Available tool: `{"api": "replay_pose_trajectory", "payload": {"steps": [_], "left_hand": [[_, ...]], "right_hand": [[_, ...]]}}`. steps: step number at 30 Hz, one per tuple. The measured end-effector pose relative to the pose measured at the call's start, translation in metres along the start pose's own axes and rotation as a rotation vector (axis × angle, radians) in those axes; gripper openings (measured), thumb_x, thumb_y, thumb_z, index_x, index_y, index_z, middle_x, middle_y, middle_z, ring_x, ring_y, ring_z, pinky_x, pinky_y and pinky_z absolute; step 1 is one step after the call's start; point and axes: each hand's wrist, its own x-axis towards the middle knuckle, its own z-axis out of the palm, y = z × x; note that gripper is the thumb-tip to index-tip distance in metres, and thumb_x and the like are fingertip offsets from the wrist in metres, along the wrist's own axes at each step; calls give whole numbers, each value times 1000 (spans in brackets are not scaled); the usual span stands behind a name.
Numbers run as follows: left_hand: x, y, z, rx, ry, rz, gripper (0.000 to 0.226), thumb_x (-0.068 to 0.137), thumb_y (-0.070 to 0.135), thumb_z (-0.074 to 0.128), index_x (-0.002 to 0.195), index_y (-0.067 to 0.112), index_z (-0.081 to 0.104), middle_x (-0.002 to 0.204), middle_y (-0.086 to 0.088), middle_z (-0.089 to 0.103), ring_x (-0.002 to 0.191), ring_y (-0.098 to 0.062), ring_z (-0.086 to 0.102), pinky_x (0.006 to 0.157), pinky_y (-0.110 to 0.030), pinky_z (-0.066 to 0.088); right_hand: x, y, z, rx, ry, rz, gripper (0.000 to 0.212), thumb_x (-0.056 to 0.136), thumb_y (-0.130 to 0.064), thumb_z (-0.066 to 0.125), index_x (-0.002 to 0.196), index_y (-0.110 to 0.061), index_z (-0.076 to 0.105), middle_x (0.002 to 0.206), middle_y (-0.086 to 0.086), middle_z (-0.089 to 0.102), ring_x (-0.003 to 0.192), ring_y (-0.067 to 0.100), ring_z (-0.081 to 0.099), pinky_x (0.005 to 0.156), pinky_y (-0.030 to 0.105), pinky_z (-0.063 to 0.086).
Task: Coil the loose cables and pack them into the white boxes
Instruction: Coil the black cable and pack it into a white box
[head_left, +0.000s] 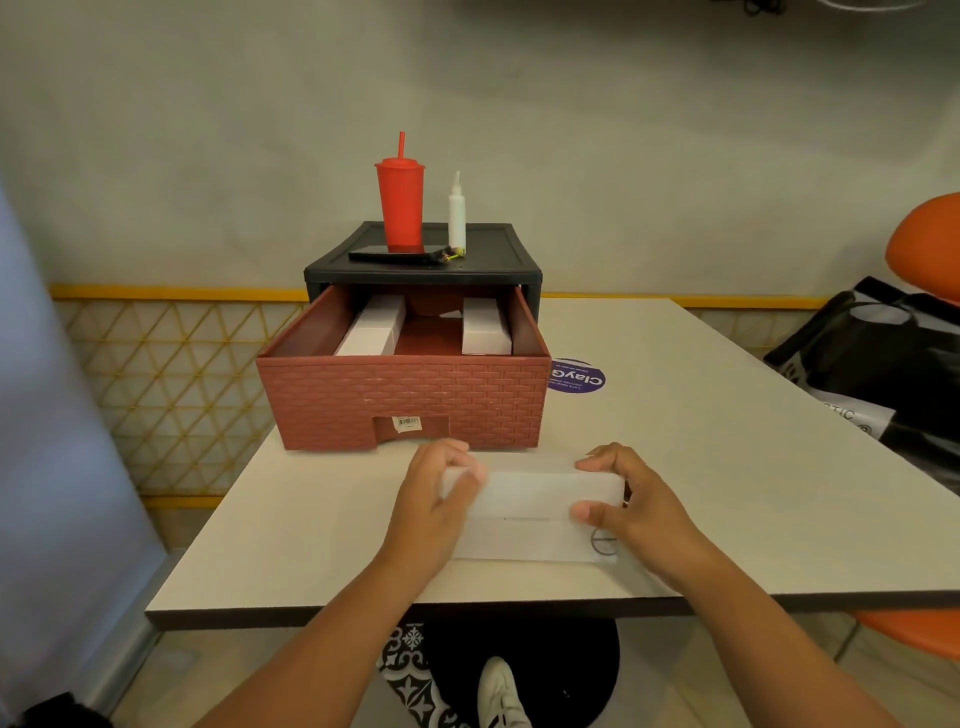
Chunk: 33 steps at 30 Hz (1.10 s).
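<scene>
A long white box (530, 499) lies crosswise on the table near the front edge. My left hand (434, 499) grips its left end with curled fingers. My right hand (628, 501) grips its right end, thumb on the near face and fingers over the top. Behind it stands a brick-patterned red drawer (405, 400), pulled open from a black case (488, 260). Two more white boxes lie inside the drawer, one on the left (374, 327) and one on the right (483, 327). No loose cable shows on the table.
On the black case stand a red cup with a straw (400, 208) and a white squeeze bottle (456, 218), with a dark phone (395, 255) lying flat. A purple sticker (576, 376) marks the table. A black bag (883, 353) and orange chair (924, 249) sit right.
</scene>
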Motion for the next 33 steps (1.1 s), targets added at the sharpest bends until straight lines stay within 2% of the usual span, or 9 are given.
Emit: {"api": "replay_pose_trajectory", "payload": {"steps": [4, 6, 10, 13, 20, 23, 26, 29, 33], "left_hand": [[0, 22, 7, -157, -7, -208, 18, 94, 20, 52, 81, 7, 56, 79, 6, 56, 77, -7, 48, 71, -10, 39], [1, 25, 10, -141, 13, -283, 4, 92, 21, 54, 92, 19, 58, 95, 19, 57, 94, -7, 52, 90, -26, 41], [4, 29, 18, -97, 201, -367, 46, 87, 28, 63, 129, 25, 45, 125, 8, 45, 112, -9, 43, 91, -24, 32], [5, 33, 23, 10, 279, -403, 72, 80, 33, 69, 141, 25, 32, 141, -1, 33, 124, -21, 40, 100, -34, 37], [4, 50, 10, 123, 96, -608, 100, 73, 41, 74, 148, 37, 9, 155, 1, -16, 137, -28, 27, 104, -36, 36], [-4, 49, 3, 60, 22, -636, 92, 76, 27, 70, 146, 40, 12, 154, -7, 13, 120, -25, 45, 90, -31, 44], [-15, 43, 0, -123, 16, -587, 64, 89, 17, 58, 141, 37, 27, 122, 7, 50, 106, -18, 56, 97, -35, 45], [-23, 42, -1, -241, -20, -638, 66, 95, 17, 50, 148, 32, 12, 104, 8, 55, 99, -20, 60, 91, -38, 49], [-26, 55, -4, -334, -102, -700, 68, 96, 33, 49, 146, 44, 5, 122, 2, 56, 95, -18, 62, 80, -36, 54]], "right_hand": [[-7, 3, -10, -107, 1, -73, 52, 73, 0, 73, 102, -37, 50, 112, -17, 47, 103, 7, 50, 84, 17, 47], [-10, 3, -10, -108, 21, -54, 62, 72, -2, 75, 109, -41, 45, 110, -20, 47, 102, 4, 50, 84, 16, 49], [-19, -1, -2, 19, 102, 54, 82, 64, -6, 82, 123, -39, 36, 103, -16, 54, 94, 4, 55, 82, 19, 50], [-27, -4, 17, -60, 140, -12, 62, 61, -11, 83, 106, -36, 47, 96, -18, 57, 87, -2, 56, 76, 17, 52], [-43, -12, 51, -199, -43, -225, 62, 63, -28, 78, 107, -52, 41, 108, -24, 57, 104, -5, 51, 82, 11, 43], [-46, -16, 63, -197, -229, -251, 81, 59, -29, 83, 118, -55, 35, 129, -36, 40, 121, -11, 39, 101, 12, 33], [-43, -14, 70, -149, -316, -217, 81, 56, -30, 86, 117, -58, 41, 141, -38, 22, 136, -10, 19, 113, 17, 18], [-42, -16, 72, -161, -310, -148, 76, 57, -27, 87, 107, -62, 43, 145, -31, 13, 133, -15, 15, 106, 7, 19], [-42, -25, 75, -173, -263, -170, 74, 62, -22, 84, 108, -61, 41, 148, -26, 9, 115, -36, 11, 86, -10, 19]]}}
